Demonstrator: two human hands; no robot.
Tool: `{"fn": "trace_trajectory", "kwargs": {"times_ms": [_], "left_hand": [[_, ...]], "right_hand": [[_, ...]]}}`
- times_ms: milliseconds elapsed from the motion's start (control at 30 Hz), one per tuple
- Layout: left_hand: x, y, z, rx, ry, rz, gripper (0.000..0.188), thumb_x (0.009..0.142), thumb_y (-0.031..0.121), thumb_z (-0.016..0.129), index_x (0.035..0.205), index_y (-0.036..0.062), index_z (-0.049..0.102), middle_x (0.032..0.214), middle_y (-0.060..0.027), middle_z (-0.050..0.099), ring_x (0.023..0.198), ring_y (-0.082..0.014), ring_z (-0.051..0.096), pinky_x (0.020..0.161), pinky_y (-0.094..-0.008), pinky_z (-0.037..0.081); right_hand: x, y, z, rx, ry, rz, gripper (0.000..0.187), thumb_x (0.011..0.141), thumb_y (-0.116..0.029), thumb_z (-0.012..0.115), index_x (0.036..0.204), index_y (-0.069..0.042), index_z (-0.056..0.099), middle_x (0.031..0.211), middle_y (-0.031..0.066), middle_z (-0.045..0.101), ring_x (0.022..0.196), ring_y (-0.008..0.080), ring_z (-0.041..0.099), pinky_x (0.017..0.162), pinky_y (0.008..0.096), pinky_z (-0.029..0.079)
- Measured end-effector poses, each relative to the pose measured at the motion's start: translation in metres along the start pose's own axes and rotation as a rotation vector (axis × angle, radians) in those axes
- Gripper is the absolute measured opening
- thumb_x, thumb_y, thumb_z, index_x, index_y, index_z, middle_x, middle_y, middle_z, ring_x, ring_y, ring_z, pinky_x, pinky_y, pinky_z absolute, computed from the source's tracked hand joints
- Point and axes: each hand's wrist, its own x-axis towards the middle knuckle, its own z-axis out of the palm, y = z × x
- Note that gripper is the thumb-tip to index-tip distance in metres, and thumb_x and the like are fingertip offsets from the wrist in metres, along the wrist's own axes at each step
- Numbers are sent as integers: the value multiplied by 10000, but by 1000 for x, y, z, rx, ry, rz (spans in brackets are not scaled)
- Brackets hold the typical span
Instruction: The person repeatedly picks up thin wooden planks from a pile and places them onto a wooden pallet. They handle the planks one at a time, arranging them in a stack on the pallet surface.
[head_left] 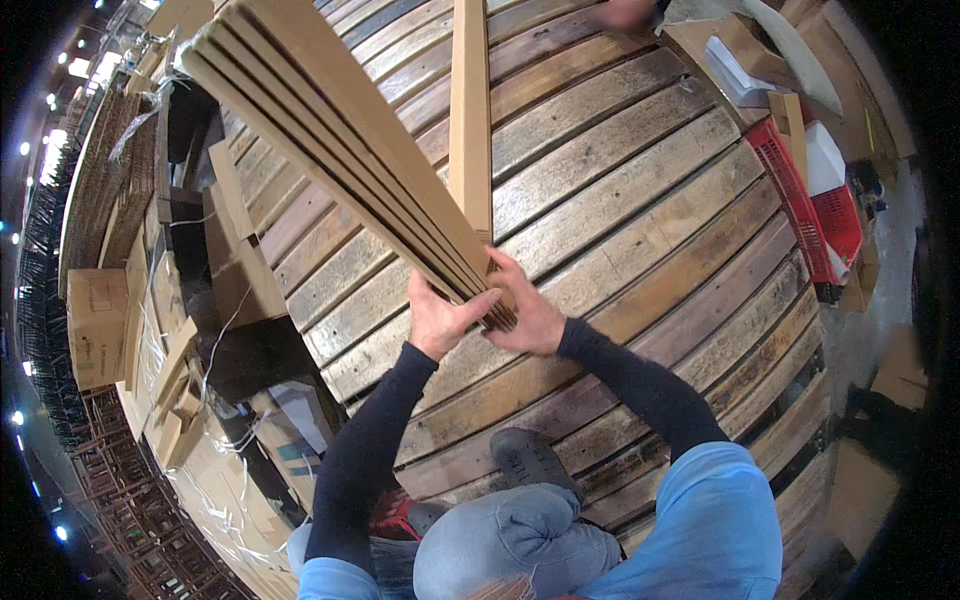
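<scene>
Cardboard strips are slanting away forward-left; the left hand and right hand are clamping their near end.

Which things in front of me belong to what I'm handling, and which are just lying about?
In use:
Bundle of long cardboard strips, held by left hand and right hand
Single long cardboard strip, probably
Slatted wooden platform underneath

Apparently lying about:
Red plastic crate, right
Cardboard box, left
Stacked cardboard sheets, left
</scene>
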Motion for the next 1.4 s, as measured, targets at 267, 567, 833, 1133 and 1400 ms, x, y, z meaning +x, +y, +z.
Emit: {"fn": "trace_trajectory", "kwargs": {"times_ms": [267,567,833,1133,1400], "left_hand": [[61,46,52,-138,214,164,749,636,146,843,1275,-19,490,1132,-152,592,1051,-265,618,906,-397,536],[58,36,-107,910,-171,421,639,764,305,809,1240,3,508,1228,-257,553,1153,-424,557,987,-487,478],[-140,-16,-401,1076,867,-97,593,815,341,811,1243,-9,598,1146,-184,646,965,-309,658,860,-392,544],[-322,-47,-722,-418,1815,-568,738,851,546,716,1429,139,505,1325,-162,609,1162,-379,618,953,-662,461],[-382,-73,-835,-464,1432,-357,369,972,290,625,1287,102,586,1280,-135,655,1133,-314,642,1005,-555,509]], "right_hand": [[-9,25,2,601,624,510,693,844,-96,721,1442,-19,380,1238,104,593,1126,203,592,969,364,494],[45,221,-210,234,387,740,650,1015,-338,614,1530,-9,394,1510,137,489,1345,245,497,1125,375,388],[49,254,-185,-466,467,862,633,950,-397,691,1418,4,550,1431,179,573,1296,311,554,1077,399,433],[181,153,-140,-994,285,375,507,939,-320,685,1358,-46,602,1365,183,588,1290,347,520,1089,451,397],[433,48,91,-719,-188,-175,490,944,-200,643,1378,-5,529,1345,223,561,1278,354,523,1096,407,388]]}}
